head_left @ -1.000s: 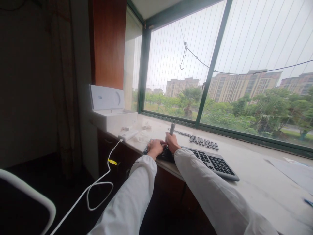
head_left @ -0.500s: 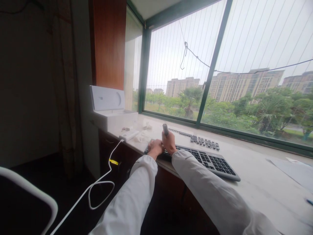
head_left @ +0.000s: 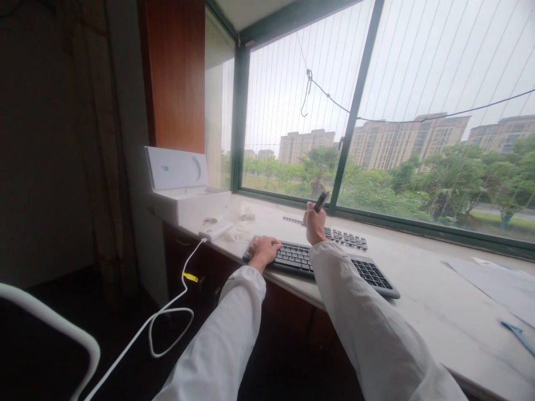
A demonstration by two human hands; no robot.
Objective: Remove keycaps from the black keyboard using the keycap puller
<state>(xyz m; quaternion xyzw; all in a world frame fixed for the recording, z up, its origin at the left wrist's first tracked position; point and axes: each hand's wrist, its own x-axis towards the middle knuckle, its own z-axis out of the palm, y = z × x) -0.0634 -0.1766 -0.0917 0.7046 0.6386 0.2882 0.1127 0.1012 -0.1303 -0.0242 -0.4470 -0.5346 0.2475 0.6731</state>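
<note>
A dark grey keyboard [head_left: 295, 257] lies along the front edge of the white counter. My left hand [head_left: 264, 249] rests on its left end, fingers lying over the keys and thumb pointing right. Behind the keyboard's middle, raised above it, is my right hand [head_left: 315, 221], closed around a dark stick-like tool [head_left: 321, 201] that sticks up from the fist. The tool's lower end is hidden. Loose keycaps [head_left: 346, 238] stand in rows behind the keyboard, partly covered by my right hand and forearm.
An open white box [head_left: 184, 206] stands at the counter's left end. Near it are a white power strip [head_left: 215, 230] with a cable [head_left: 184, 284] and crumpled clear plastic [head_left: 240, 231]. Paper [head_left: 489, 281] and a blue pen-like item [head_left: 518, 334] lie at right.
My right hand has lifted off the keyboard and moved right and away with the dark tool, now tilted right. My left hand stays on the keyboard's left end. The view has turned slightly right.
</note>
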